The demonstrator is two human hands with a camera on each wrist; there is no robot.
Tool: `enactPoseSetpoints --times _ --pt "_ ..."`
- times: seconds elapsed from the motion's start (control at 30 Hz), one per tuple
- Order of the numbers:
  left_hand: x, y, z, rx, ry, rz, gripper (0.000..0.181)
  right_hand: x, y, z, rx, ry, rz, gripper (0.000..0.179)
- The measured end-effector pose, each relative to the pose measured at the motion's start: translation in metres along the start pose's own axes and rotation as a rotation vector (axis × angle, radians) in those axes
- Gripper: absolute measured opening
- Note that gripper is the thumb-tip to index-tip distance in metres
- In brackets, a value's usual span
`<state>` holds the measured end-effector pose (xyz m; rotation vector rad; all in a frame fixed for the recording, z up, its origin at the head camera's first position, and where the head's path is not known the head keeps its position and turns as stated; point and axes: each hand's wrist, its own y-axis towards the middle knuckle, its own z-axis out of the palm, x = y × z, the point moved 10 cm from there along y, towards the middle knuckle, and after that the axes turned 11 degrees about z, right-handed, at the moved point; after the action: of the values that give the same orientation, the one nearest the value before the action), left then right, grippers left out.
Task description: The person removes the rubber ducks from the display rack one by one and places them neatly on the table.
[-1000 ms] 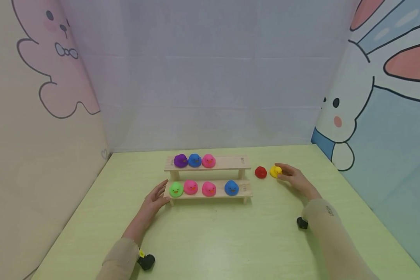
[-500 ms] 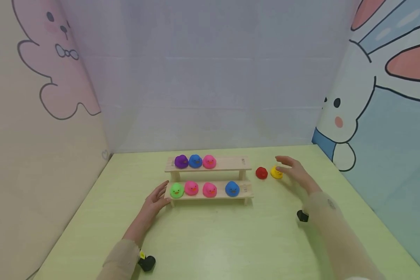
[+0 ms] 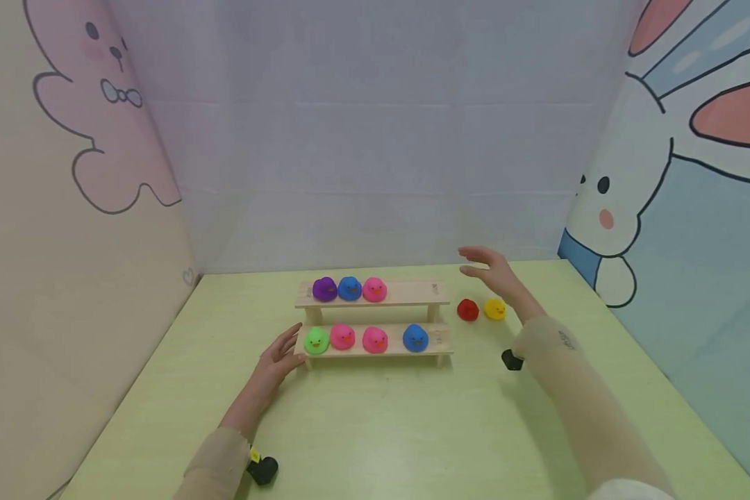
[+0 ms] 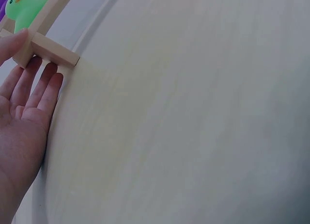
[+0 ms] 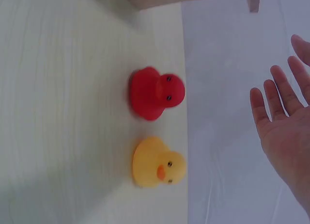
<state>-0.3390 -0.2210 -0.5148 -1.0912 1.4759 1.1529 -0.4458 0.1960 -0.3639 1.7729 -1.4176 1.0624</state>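
Observation:
My left hand point(image 3: 278, 360) holds the left end of a two-tier wooden stand point(image 3: 390, 354), its thumb at the front corner and its fingers under and behind the end board in the left wrist view. On the lower tier sit a green rubber duck point(image 3: 316, 341), two pink ducks point(image 3: 342, 337) and a blue duck point(image 3: 415, 338). The upper tier bears a purple duck point(image 3: 325, 289), a blue one and a pink one. My right hand point(image 3: 496, 274) hovers in the air with spread fingers and holds nothing. Below it, a red duck point(image 5: 150, 94) and a yellow duck point(image 5: 154, 163) stand on the table.
The pale green table point(image 3: 375, 430) runs back to a grey cloth backdrop point(image 3: 375, 139). Cartoon-printed walls flank it on the left and right. Both tiers show bare board right of their pink ducks, the lower one on either side of its blue duck.
My right hand has let go of the yellow duck beside the red one, then risen and moved left toward the stand. The left hand has stayed at the stand's end.

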Motion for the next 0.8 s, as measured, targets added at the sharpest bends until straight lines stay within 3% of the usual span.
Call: enactPoseSetpoints --times 0.17,0.37,0.63,0.8 --pt "0.002 0.001 0.0 -0.007 -0.004 -0.001 0.068 0.035 0.001 0.027 0.054 0.045 -0.058 0.05" --pt "0.003 0.002 0.0 -0.015 -0.016 -0.012 0.068 0.057 0.004 0.053 0.068 0.148 -0.131 0.048" --pt "0.003 0.002 0.002 -0.001 -0.024 -0.015 0.068 0.046 0.023 0.084 0.075 0.212 -0.187 0.043" --pt "0.001 0.001 0.0 -0.009 -0.012 -0.019 0.069 0.047 0.029 0.108 0.139 0.237 -0.157 0.044"
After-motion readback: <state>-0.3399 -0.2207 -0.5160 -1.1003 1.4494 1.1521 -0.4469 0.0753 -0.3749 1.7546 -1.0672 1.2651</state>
